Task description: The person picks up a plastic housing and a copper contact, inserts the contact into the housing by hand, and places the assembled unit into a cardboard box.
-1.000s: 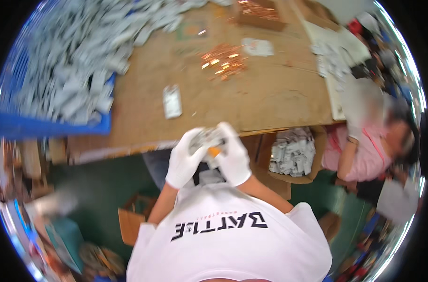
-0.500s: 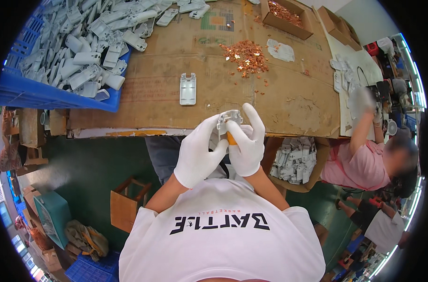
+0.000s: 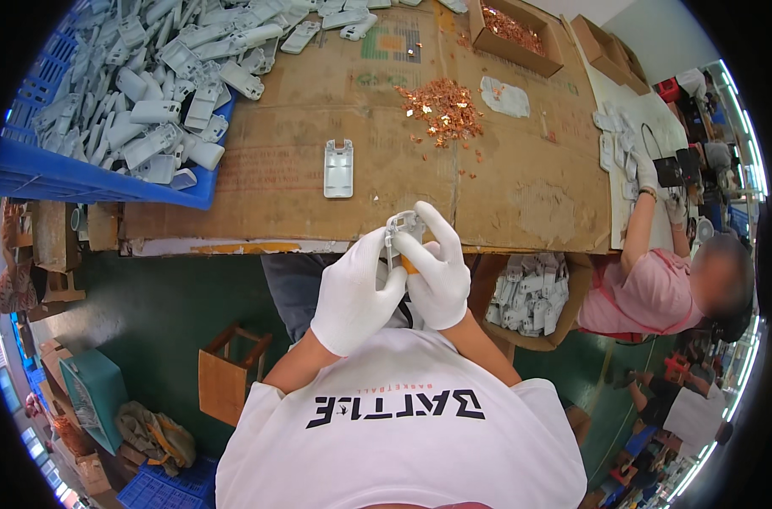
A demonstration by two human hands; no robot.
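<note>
Both gloved hands meet in front of me, just off the table's near edge. My left hand (image 3: 360,293) is closed around a small white plastic casing (image 3: 402,226), keeping it tilted with its hollow side partly showing. My right hand (image 3: 437,276) grips the same casing, thumb pressed into it and index finger reaching over its far end. A small orange-yellow patch (image 3: 409,266) shows between the hands; I cannot tell what it is. Beyond them a second casing (image 3: 339,170) lies open side up on the cardboard. Farther right is a loose heap of small copper-coloured metal pieces (image 3: 443,110).
A blue crate (image 3: 106,174) heaped with white casings stands at the left. At the far right is a cardboard box (image 3: 521,47) of copper pieces. Another box (image 3: 579,297) holding white parts sits below the table edge. A co-worker (image 3: 649,288) works at the right.
Both hands and the casing have shifted slightly toward me and left. My right index finger has bent lower over the casing. The co-worker's hand has moved a little.
</note>
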